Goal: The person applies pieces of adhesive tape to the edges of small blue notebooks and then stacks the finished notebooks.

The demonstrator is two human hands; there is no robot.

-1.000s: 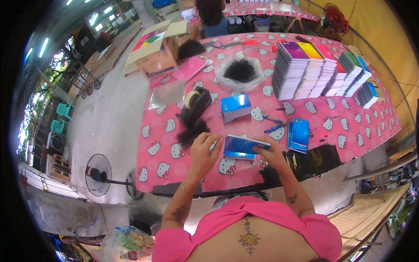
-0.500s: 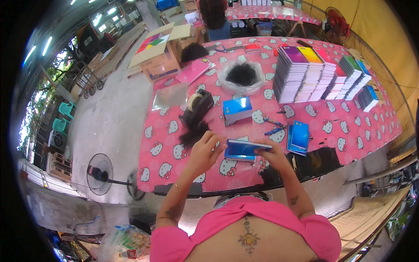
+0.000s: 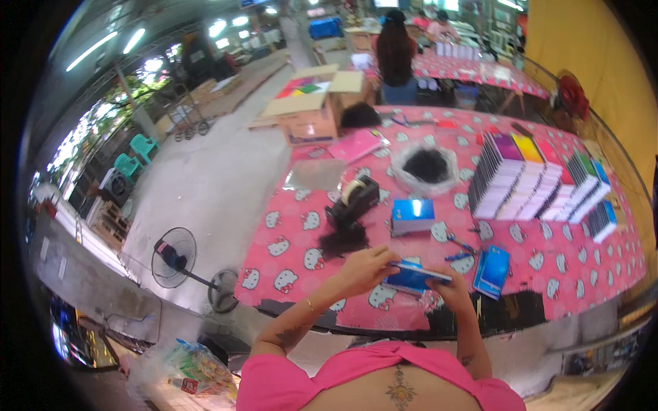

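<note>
A small blue notebook (image 3: 410,275) is held above the table's near edge, tilted, with white page edges showing. My right hand (image 3: 454,286) grips its right end, thumb on the cover. At the left end, the closed fingers of my left hand (image 3: 373,268) pinch its edge; any small piece between them is too blurred to see. A stack of blue notebooks (image 3: 413,214) stands just beyond. Loose blue notebooks (image 3: 492,270) lie right of my hands, near blue-handled tools (image 3: 460,252). A black tape dispenser (image 3: 356,198) and a dark tangled bunch (image 3: 343,240) sit to the left.
Tall stacks of spiral notebooks (image 3: 507,181) fill the right of the pink patterned table (image 3: 288,250). Farther back are a plastic bag of black material (image 3: 425,166) and an open carton (image 3: 308,120). A fan (image 3: 175,257) stands left; a person (image 3: 395,51) sits beyond.
The view has tilted up and shifted, so the scene appears lower and farther right. My left hand has come closer to the notebook's left end; the right hand keeps its grip.
</note>
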